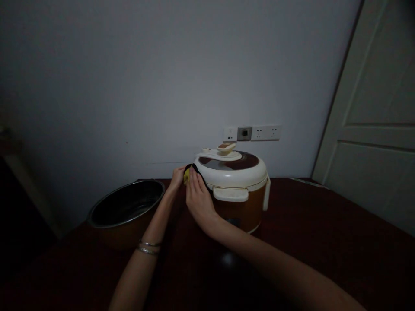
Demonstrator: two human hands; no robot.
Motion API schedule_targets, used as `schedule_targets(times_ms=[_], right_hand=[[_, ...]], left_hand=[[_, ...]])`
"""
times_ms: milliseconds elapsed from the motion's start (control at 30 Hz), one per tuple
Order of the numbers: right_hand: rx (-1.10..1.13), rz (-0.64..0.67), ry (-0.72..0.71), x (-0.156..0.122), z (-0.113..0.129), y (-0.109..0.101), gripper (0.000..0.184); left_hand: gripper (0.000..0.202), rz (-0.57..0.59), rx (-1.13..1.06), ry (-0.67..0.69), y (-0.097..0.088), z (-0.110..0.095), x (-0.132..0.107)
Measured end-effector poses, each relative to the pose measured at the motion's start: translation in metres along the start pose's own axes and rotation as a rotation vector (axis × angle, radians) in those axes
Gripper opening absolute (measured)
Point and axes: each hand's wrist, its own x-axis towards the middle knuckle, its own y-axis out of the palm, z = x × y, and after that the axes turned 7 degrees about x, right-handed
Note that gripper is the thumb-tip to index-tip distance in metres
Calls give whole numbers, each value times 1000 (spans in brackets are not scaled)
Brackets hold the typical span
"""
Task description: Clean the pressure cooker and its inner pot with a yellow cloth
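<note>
A pressure cooker (231,178) with a white lid and a brown-orange body stands on the dark table, its lid closed. At its left side a dark cloth with a yellow patch (186,176) is pressed against the rim. My right hand (199,199) lies on the cloth with its fingers stretched out flat and close together. On the far side of the cloth, my left hand (177,177) grips its left edge; the fingertips are hidden behind it. Two silver bangles (149,248) circle my left wrist.
To the left sits a large, wide pot (113,225) with a metal rim and dark inside. Wall sockets (265,132) and a switch (244,133) are behind the cooker. The dark red table (292,242) runs up to the pale wall, with a white door (376,129) at the right.
</note>
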Motion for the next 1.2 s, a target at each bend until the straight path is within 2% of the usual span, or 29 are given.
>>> schedule_targets(times_ms=[133, 200, 267, 367, 467, 533, 633, 767, 867, 933, 1033, 1100, 1200], right_hand=[[-50, 114, -250, -58, -6, 26, 46], [8, 137, -396, -91, -10, 37, 40], [64, 124, -437, -115, -15, 41, 35], [111, 78, -417, -132, -25, 34, 31], [143, 53, -471, -134, -34, 23, 29], [142, 60, -469, -130, -32, 23, 31], [86, 100, -401, -110, -16, 35, 35], [-46, 252, -286, -72, 12, 52, 34], [-122, 314, -280, -63, 16, 53, 32], [-120, 271, -347, -73, 7, 45, 32], [-7, 130, -475, -100, -20, 23, 33], [85, 69, -542, -117, -47, 2, 33], [162, 82, -559, -134, -98, -29, 35]], left_hand=[[35, 24, -1, -48, 1, 1, -4], [36, 17, 16, -62, 0, 1, -5], [36, 11, 34, -66, 0, 0, -5], [37, 9, 53, -64, 0, -2, -4], [36, 9, 60, -55, 1, -3, -5], [36, 7, 58, -45, 2, -2, -5], [36, 2, 58, -27, 2, -1, -6], [38, 5, 72, -19, 2, 0, -7], [38, 8, 83, -24, 2, -1, -6], [37, -2, 89, -28, 1, -2, -6], [35, -18, 95, -32, 2, -3, -6], [34, -26, 95, -30, 4, -3, -6], [32, -46, 92, -22, 7, -4, -6]])
